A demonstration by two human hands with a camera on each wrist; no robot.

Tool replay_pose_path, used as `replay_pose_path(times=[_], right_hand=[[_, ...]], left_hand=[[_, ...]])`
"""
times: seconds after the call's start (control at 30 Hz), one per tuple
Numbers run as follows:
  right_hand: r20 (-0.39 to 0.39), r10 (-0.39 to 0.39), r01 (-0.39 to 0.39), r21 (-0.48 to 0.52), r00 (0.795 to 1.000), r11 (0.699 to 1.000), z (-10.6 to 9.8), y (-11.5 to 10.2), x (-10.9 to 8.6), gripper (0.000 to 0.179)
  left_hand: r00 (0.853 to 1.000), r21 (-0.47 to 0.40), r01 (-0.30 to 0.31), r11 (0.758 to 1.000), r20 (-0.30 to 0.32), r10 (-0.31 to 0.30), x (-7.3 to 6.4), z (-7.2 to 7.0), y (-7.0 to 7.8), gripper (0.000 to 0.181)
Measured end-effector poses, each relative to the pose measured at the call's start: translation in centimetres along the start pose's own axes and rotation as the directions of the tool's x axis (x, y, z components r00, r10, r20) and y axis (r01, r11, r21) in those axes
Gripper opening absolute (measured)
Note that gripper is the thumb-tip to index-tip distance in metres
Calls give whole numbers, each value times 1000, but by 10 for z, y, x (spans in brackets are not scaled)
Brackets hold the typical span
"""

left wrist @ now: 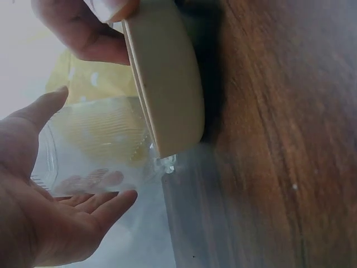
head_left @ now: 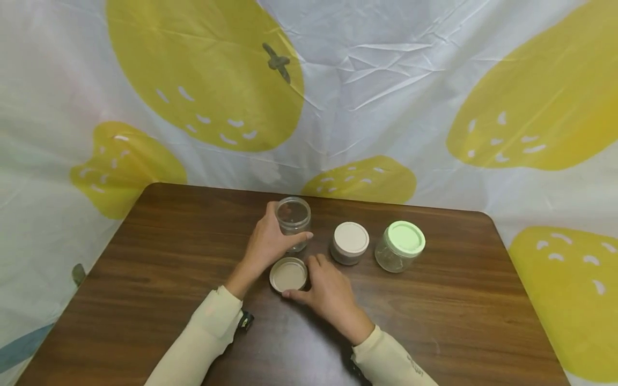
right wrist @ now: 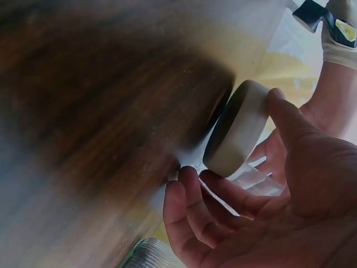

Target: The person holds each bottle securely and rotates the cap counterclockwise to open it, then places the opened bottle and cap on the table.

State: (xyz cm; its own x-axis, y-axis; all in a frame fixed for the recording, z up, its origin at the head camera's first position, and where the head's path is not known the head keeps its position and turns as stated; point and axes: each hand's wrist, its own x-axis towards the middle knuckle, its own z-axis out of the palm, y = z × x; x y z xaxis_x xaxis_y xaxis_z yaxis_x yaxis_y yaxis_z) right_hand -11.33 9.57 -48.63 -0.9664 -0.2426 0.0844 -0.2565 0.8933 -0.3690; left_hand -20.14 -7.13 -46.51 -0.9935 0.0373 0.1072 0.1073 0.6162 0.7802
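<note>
A clear jar [head_left: 293, 214] without a lid stands upright near the back of the table, its rim facing up. My left hand [head_left: 271, 239] holds it from the left, thumb across its near side; the fingers behind it also show through the clear wall in the left wrist view. Just in front of the jar is a beige lid [head_left: 288, 275], hollow side up. My right hand [head_left: 332, 289] holds this lid by its rim between thumb and fingers. In the right wrist view the lid [right wrist: 240, 128] shows edge-on, close to the tabletop.
To the right stand a small jar with a white lid [head_left: 351, 238] and a clear jar with a pale green lid [head_left: 406, 239]. They rest on the brown wooden table [head_left: 449, 321]. Behind it hangs a white cloth [head_left: 376, 96] printed with yellow fruit.
</note>
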Motion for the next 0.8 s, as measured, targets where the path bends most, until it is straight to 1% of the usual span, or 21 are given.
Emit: replay_pose_path(times=[0.2,0.37,0.5,0.8], right_hand=[[-9,-26,26,-18,1000,999,1,1,-2,69],[-7,-46,46,-29,999,999,2,1,-3,64],[-4,-53,53,-24,999,998,2,1,-3,59],[-2,-56,56,-10,998,998,0,-1,-3,59]], left_hand=[[1000,6,-13,1000,3,13,-1,0,-1,102],[1000,8,-22,1000,4,22,-2,0,-2,102],[1000,12,-18,1000,4,18,-2,0,-2,100],[1000,13,-29,1000,-1,29,0,0,-3,100]])
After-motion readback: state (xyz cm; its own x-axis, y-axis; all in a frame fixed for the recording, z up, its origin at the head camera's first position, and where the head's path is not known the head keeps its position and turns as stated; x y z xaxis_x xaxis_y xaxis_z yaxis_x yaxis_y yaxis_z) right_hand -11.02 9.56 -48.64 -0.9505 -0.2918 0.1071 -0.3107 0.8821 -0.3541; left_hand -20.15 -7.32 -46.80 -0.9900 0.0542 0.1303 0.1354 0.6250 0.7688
